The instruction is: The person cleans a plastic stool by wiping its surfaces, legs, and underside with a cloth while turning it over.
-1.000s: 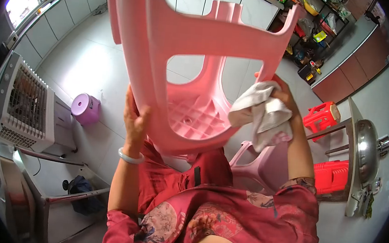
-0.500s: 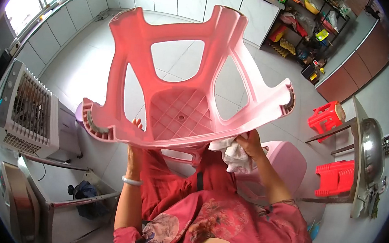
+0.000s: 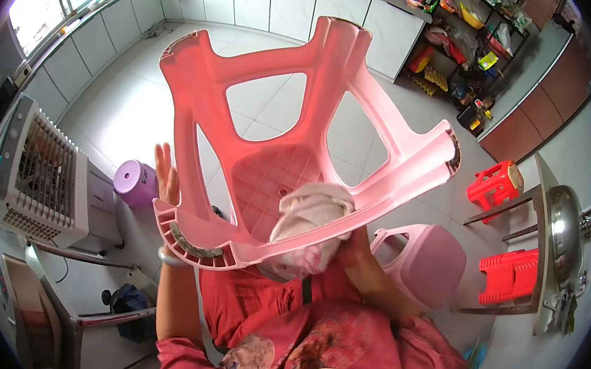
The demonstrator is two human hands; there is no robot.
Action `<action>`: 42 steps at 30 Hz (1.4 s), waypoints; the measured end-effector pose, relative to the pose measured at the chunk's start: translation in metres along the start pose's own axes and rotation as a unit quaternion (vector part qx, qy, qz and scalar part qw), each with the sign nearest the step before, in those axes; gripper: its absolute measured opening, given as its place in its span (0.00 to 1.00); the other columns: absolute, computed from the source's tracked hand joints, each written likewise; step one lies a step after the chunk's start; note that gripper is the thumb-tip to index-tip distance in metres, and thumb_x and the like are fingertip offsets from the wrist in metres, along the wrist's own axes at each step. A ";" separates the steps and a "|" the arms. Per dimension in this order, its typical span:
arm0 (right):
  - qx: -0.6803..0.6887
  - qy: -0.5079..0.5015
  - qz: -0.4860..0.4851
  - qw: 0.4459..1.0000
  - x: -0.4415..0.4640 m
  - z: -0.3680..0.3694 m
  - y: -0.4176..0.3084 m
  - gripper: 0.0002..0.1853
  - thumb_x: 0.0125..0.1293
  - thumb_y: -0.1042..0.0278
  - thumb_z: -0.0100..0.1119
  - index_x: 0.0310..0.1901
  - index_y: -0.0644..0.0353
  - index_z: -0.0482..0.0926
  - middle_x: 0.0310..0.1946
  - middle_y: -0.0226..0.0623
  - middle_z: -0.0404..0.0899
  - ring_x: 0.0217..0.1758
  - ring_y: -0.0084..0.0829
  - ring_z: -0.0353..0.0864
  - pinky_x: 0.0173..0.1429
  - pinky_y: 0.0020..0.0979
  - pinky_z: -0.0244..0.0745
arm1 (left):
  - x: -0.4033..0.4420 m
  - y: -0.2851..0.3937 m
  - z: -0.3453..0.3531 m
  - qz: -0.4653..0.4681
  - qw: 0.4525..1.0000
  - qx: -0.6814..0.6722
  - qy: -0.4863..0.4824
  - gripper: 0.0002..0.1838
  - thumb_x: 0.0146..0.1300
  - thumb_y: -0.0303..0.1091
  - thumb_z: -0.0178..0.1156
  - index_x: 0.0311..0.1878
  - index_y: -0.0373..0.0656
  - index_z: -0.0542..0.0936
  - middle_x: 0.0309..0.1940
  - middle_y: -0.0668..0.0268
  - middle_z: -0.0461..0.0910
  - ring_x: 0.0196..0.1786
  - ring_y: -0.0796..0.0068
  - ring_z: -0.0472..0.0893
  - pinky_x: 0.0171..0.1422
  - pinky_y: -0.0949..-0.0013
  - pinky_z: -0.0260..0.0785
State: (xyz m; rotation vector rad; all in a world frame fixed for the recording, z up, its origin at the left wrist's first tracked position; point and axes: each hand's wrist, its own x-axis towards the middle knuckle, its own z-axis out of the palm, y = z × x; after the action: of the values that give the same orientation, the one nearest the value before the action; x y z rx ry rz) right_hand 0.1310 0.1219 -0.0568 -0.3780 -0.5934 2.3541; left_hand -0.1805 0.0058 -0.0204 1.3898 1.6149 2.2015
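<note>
A pink plastic stool [image 3: 256, 153] is held up over the lap, its leg ends facing the camera and its lattice-ribbed underside visible inside. My left hand [image 3: 167, 177] rests against the outside of its left legs, fingers extended and apart. A pale cloth [image 3: 312, 217] lies over the near edge of the stool, partly inside the opening beside the ribbed underside. My right hand [image 3: 355, 246] is at that cloth, its fingers hidden by the cloth and the stool's rim. Dark dirt shows on the leg ends.
Another pink stool [image 3: 430, 263] stands at the right of the lap. A purple stool [image 3: 135, 183] and an air cooler [image 3: 47, 170] are at the left. Red stools [image 3: 495, 188] and a table with a metal pot [image 3: 564, 225] are at the right; a shelf rack [image 3: 455, 51] stands behind.
The stool has turned from its side until its leg ends face the camera, then tilted slightly. My right hand has moved the cloth from the stool's outer right side to its inner near edge.
</note>
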 end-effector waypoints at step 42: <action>-0.641 0.387 -0.159 0.644 0.338 -0.161 0.062 0.23 0.58 0.67 0.62 0.56 0.59 0.75 0.58 0.49 0.74 0.66 0.52 0.70 0.67 0.47 0.66 | 0.050 -0.031 -0.006 0.208 0.957 0.182 -0.089 0.12 0.64 0.21 0.51 0.47 0.48 0.68 0.55 0.52 0.74 0.59 0.53 0.76 0.65 0.51 0.66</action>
State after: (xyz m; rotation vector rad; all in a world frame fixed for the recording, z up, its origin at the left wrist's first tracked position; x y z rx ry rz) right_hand -0.0831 0.3574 -0.2622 -1.6070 -1.5962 0.8414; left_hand -0.2269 0.0419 -0.0150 2.1355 1.8652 1.9447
